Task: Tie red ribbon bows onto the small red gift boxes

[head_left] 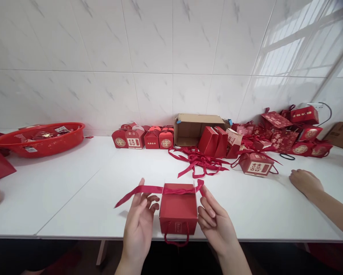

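Note:
A red gift box [178, 208] sits at the table's front edge, its cord handle [177, 243] hanging towards me. Across its top runs a dark red ribbon [177, 190], which looks knotted or looped in the middle. My left hand [139, 221] is beside the box's left side, fingers apart and partly curled, with the ribbon's long left tail crossing its index finger. On the right, the short ribbon end is at the index fingertip and thumb of my right hand [215, 221], which appears to pinch it. That hand's other fingers curl near the box's right side.
Loose red ribbons [202, 160] lie beyond the box, before an open cardboard box [198, 119]. Several red gift boxes [131, 139] line the wall, more piled right. A red plastic basin [56, 143] stands left. Another person's hand [306, 183] rests at right; another person's arm shows far left.

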Tool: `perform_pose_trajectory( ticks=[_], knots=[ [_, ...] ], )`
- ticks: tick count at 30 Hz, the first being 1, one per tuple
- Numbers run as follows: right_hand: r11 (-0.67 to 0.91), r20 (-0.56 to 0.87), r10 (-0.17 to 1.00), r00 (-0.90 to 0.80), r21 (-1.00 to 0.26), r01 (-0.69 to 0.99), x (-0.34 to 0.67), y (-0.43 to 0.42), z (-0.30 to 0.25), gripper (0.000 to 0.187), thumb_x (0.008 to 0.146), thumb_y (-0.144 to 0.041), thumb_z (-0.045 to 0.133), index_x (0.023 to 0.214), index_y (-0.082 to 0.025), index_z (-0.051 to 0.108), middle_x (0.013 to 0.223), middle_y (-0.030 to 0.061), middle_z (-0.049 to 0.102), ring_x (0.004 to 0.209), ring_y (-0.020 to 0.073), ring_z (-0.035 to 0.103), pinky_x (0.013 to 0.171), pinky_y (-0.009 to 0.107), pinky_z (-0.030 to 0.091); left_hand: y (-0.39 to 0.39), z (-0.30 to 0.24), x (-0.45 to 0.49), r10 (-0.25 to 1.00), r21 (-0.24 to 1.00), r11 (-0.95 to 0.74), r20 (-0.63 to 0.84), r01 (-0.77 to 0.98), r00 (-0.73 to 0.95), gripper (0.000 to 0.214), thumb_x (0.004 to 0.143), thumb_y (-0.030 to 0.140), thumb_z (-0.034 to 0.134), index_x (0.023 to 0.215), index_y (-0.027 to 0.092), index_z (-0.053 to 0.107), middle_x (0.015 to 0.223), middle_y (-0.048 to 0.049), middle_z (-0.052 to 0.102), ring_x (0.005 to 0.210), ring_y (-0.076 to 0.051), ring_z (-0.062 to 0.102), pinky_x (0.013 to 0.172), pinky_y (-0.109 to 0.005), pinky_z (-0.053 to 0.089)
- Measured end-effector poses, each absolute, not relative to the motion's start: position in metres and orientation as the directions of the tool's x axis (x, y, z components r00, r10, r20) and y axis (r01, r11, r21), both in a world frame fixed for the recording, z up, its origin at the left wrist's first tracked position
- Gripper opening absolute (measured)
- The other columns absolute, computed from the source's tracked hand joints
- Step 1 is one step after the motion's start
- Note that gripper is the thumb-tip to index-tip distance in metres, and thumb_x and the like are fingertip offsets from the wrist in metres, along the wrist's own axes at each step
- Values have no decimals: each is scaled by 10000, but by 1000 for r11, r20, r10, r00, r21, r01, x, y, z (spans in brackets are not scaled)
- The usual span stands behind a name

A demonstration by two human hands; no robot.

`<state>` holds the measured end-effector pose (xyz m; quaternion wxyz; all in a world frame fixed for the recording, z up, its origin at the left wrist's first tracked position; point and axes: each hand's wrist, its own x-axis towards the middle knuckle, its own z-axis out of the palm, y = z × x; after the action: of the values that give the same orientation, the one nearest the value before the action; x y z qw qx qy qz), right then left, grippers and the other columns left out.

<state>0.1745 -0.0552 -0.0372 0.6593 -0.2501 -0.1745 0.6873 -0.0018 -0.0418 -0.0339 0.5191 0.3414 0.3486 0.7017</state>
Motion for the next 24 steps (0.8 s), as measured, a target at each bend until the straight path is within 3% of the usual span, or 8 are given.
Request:
perform_pose_trajectory(
  ticks=[4,9,11,14,16,20,24],
  knots=[
    [-175,-78,985,-156,-416,-892,184,-52,-35,173,802,-270,666,950,-184,637,499,-119,260,386,27,91,354,136,154,-37,-20,-3,992,773,-57,-28,-632,-123,388,792,366,631,1160,242,635,883,-33,669,814,-153,601,707,-252,498],
    [-150,-55,989,-140,-423,-893,184,-51,-29,86,861,-254,591,817,-186,622,492,-115,221,381,37,73,351,121,170,-33,-20,-4,986,752,-12,-101,-659,-133,332,753,351,685,1053,208,688,902,-54,703,843,-161,622,709,-243,507],
    [-128,-35,992,-124,-415,-901,185,-50,-24,112,837,-257,621,752,-186,600,514,-102,291,383,33,141,352,118,198,-34,-20,-4,984,747,-6,-114,-664,-137,343,746,328,691,1071,220,681,922,-49,703,865,-163,623,717,-246,509],
    [-87,-39,996,-77,-403,-911,186,-47,-19,142,738,-206,721,705,-197,583,618,-60,459,476,39,372,401,121,312,-37,-18,-5,983,755,-12,-113,-655,-148,333,735,309,703,1056,223,685,937,-42,701,883,-165,624,721,-246,508],
    [-28,-49,999,-5,-474,-880,186,-45,-17,174,686,-155,759,763,-216,615,746,-34,565,616,66,502,493,149,410,-38,-16,-5,985,758,-7,-107,-653,-135,325,740,324,699,1048,220,686,957,-48,702,899,-170,623,714,-246,508],
    [86,34,996,83,-636,-767,184,-46,-18,245,704,-178,757,907,-262,648,991,-9,639,734,91,579,599,203,465,-37,-13,-3,985,757,-11,-103,-654,-136,331,740,364,702,1035,213,691,939,-53,714,883,-165,631,713,-243,514],
    [114,38,992,118,-651,-751,182,-44,-21,309,699,-221,773,972,-282,641,881,-23,652,737,102,612,611,205,474,-36,-12,-1,981,759,-23,-108,-651,-160,329,698,347,746,993,205,708,846,-32,726,794,-139,646,697,-219,514]
  ],
)
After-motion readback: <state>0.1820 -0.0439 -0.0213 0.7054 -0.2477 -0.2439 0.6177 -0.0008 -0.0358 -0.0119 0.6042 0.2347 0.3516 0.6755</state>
